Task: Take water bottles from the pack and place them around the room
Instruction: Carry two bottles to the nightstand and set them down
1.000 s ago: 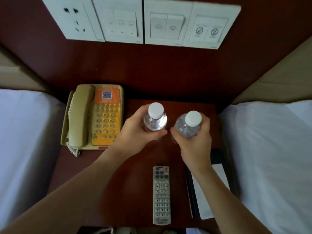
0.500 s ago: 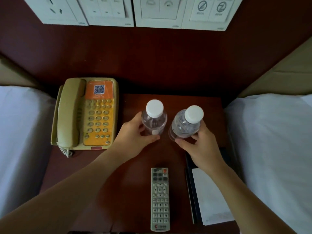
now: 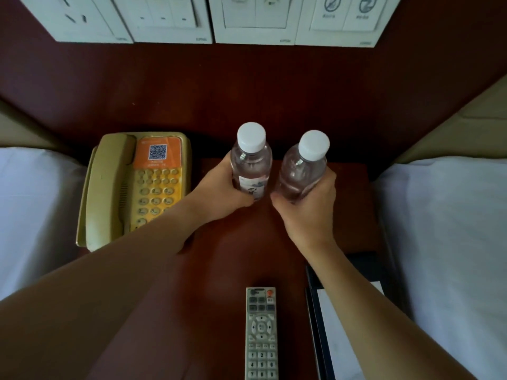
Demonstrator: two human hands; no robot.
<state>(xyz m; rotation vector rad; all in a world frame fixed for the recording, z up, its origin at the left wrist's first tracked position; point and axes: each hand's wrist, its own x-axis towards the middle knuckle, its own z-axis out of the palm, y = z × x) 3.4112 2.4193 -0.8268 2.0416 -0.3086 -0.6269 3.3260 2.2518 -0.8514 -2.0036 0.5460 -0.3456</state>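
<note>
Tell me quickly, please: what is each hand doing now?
Left hand: closed around the left water bottle.
Right hand: closed around the right water bottle.

Digits legible on remote and phone.
Remote keys marked 1 to 9; phone with QR code sticker and numbered keys; bottle label print unreadable.

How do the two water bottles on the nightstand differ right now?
The left bottle stands nearly upright and shows a printed label; the right bottle tilts rightward at the cap with no label visible. The left hand holds the first, the right hand the second. Both are clear with white caps.
</note>
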